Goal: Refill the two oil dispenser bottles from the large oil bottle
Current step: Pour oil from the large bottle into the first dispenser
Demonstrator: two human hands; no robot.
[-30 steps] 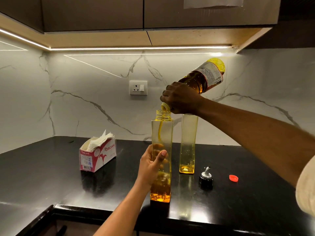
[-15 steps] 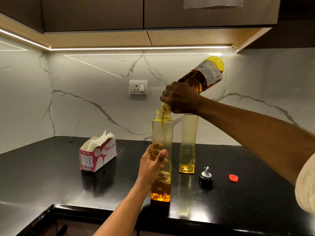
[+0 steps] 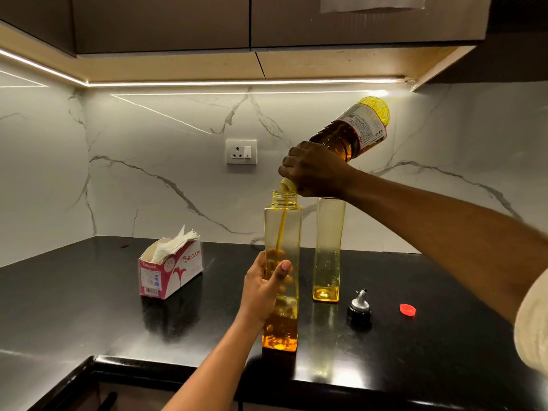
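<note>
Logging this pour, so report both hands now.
Left hand: grips the near dispenser bottle.
Right hand: grips the large oil bottle, tilted and pouring.

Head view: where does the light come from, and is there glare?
Head view: an LED strip under the cabinet lights the scene; head view: its glare smears the black counter and streaks the marble wall.

I am wearing a cream short sleeve, loosely covering my right upper arm; below it the forearm is showing bare down to my right hand. My left forearm and left hand are showing bare too.
</note>
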